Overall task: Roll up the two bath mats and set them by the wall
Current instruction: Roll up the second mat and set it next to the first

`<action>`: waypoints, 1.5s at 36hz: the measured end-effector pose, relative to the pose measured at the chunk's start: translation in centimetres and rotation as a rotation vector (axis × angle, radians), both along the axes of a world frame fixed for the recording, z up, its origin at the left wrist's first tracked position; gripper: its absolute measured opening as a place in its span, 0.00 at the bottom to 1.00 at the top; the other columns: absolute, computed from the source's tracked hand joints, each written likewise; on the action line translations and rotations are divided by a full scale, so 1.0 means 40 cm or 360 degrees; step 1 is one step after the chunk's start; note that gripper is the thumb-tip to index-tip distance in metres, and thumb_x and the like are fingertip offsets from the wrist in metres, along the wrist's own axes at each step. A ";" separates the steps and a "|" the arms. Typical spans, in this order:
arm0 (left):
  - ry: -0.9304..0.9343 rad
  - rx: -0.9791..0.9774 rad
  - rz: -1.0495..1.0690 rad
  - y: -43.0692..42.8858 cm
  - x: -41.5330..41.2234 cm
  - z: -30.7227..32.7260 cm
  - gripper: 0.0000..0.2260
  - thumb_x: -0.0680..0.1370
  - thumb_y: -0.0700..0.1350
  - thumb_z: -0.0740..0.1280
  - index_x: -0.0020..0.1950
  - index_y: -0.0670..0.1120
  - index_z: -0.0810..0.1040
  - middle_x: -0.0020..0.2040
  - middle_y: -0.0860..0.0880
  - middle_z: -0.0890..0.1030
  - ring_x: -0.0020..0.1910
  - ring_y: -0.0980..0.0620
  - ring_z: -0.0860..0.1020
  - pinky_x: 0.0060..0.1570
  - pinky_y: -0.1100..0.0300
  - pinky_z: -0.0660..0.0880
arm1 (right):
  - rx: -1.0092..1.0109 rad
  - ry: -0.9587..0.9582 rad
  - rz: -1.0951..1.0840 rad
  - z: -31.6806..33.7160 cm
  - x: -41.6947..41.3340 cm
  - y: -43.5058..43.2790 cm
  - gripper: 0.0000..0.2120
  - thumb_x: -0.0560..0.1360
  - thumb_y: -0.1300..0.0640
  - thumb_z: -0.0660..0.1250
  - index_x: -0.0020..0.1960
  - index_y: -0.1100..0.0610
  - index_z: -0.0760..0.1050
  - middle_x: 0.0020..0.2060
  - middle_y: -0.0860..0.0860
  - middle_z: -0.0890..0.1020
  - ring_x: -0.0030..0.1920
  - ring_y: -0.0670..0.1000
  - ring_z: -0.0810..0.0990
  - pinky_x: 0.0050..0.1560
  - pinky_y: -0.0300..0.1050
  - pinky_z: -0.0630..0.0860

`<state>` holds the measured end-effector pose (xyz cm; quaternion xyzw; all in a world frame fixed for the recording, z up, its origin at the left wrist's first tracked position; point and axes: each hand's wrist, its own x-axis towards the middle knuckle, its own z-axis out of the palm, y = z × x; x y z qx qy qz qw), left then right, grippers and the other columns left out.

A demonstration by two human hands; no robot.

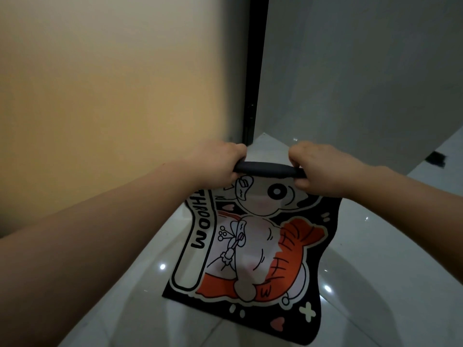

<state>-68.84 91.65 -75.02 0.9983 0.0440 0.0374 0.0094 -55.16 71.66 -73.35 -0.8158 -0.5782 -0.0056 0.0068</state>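
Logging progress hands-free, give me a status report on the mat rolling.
Left hand and right hand both shut on the rolled top edge. Bath mat mostly unrolled, hanging to floor. Nothing in the way.

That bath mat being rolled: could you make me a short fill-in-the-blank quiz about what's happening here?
1. The left hand and right hand grip the rolled top edge of the ____ mat.
2. The fish printed on the mat is ____.
3. The rolled part shows the mat's ____ underside.
4. The mat's lower end reaches the glossy white ____.

Missing words: bath; orange; dark; floor
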 end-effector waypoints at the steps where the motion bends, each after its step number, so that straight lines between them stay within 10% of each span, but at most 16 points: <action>1: 0.0021 -0.0049 0.0009 -0.001 0.001 -0.003 0.06 0.72 0.44 0.64 0.47 0.50 0.68 0.34 0.54 0.70 0.32 0.52 0.70 0.28 0.56 0.65 | -0.0008 0.0045 -0.0031 -0.002 -0.002 0.002 0.11 0.70 0.56 0.66 0.42 0.52 0.63 0.40 0.50 0.70 0.36 0.51 0.69 0.32 0.44 0.63; 5: 0.0058 -0.0151 0.0038 0.001 0.005 -0.007 0.11 0.72 0.40 0.62 0.50 0.50 0.64 0.35 0.48 0.75 0.32 0.47 0.73 0.32 0.51 0.71 | -0.0028 0.0058 -0.0077 -0.009 -0.005 0.004 0.12 0.72 0.59 0.64 0.52 0.52 0.63 0.32 0.48 0.70 0.30 0.49 0.69 0.27 0.46 0.64; 9: -0.0022 -0.0105 -0.0107 0.011 0.002 -0.011 0.12 0.75 0.55 0.64 0.54 0.52 0.67 0.33 0.55 0.71 0.32 0.50 0.72 0.29 0.56 0.64 | 0.0013 -0.0394 0.0219 -0.027 -0.007 -0.005 0.29 0.74 0.36 0.49 0.67 0.53 0.58 0.48 0.52 0.78 0.42 0.56 0.78 0.34 0.45 0.66; 12: -0.0073 -0.0083 -0.0215 0.009 -0.007 -0.012 0.18 0.74 0.65 0.59 0.52 0.52 0.69 0.30 0.59 0.66 0.29 0.57 0.66 0.27 0.59 0.59 | 0.0126 -0.0447 0.0307 -0.029 -0.012 -0.011 0.32 0.74 0.36 0.37 0.64 0.55 0.63 0.48 0.53 0.78 0.38 0.55 0.77 0.32 0.45 0.65; 16: 0.0009 -0.0168 -0.0193 0.007 -0.009 -0.007 0.16 0.76 0.62 0.55 0.54 0.52 0.69 0.32 0.60 0.68 0.30 0.61 0.66 0.30 0.57 0.61 | 0.0134 -0.0493 0.0338 -0.020 -0.018 -0.010 0.18 0.78 0.46 0.48 0.54 0.56 0.69 0.38 0.52 0.74 0.25 0.45 0.55 0.24 0.42 0.51; 22: 0.0288 -0.0191 -0.0057 0.000 0.006 -0.002 0.13 0.72 0.58 0.65 0.53 0.55 0.72 0.37 0.55 0.76 0.38 0.50 0.75 0.37 0.57 0.69 | 0.0231 -0.0593 0.0454 -0.027 -0.018 -0.010 0.07 0.72 0.57 0.67 0.47 0.58 0.72 0.33 0.53 0.73 0.25 0.51 0.64 0.24 0.41 0.54; 31: -0.0108 0.0236 -0.0103 -0.055 0.001 -0.037 0.06 0.75 0.42 0.61 0.52 0.47 0.70 0.43 0.47 0.77 0.39 0.44 0.76 0.31 0.54 0.64 | -0.0252 0.0559 -0.0123 -0.031 0.003 0.014 0.25 0.65 0.45 0.72 0.58 0.46 0.66 0.47 0.47 0.76 0.41 0.48 0.76 0.38 0.44 0.72; 36: -0.0215 0.0294 -0.0117 -0.069 -0.006 -0.051 0.07 0.76 0.45 0.62 0.52 0.46 0.69 0.46 0.47 0.77 0.40 0.45 0.75 0.31 0.54 0.64 | -0.0251 0.0879 -0.0115 -0.035 0.008 0.014 0.10 0.66 0.43 0.72 0.42 0.46 0.74 0.35 0.45 0.79 0.35 0.44 0.78 0.34 0.41 0.71; 44: 0.0311 -0.0049 0.0040 -0.058 0.008 -0.031 0.21 0.66 0.62 0.64 0.55 0.57 0.69 0.33 0.55 0.73 0.32 0.53 0.72 0.30 0.59 0.62 | 0.0083 -0.0323 0.0268 -0.072 -0.036 0.019 0.06 0.75 0.50 0.62 0.48 0.52 0.69 0.37 0.50 0.77 0.37 0.55 0.77 0.32 0.46 0.61; 49: 0.0349 -0.0425 0.0039 -0.051 0.008 -0.056 0.07 0.70 0.46 0.66 0.47 0.52 0.72 0.34 0.55 0.72 0.40 0.48 0.75 0.34 0.58 0.65 | 0.0072 -0.0389 0.0402 -0.072 -0.052 0.019 0.13 0.74 0.44 0.60 0.49 0.53 0.67 0.39 0.51 0.76 0.35 0.54 0.75 0.31 0.46 0.66; 54: 0.0025 0.0018 0.0058 -0.060 -0.003 -0.083 0.08 0.73 0.50 0.66 0.46 0.51 0.68 0.37 0.51 0.75 0.40 0.45 0.76 0.32 0.56 0.62 | 0.0014 -0.0107 0.0292 -0.061 -0.053 0.017 0.21 0.72 0.35 0.49 0.50 0.51 0.67 0.42 0.49 0.76 0.40 0.54 0.76 0.39 0.49 0.72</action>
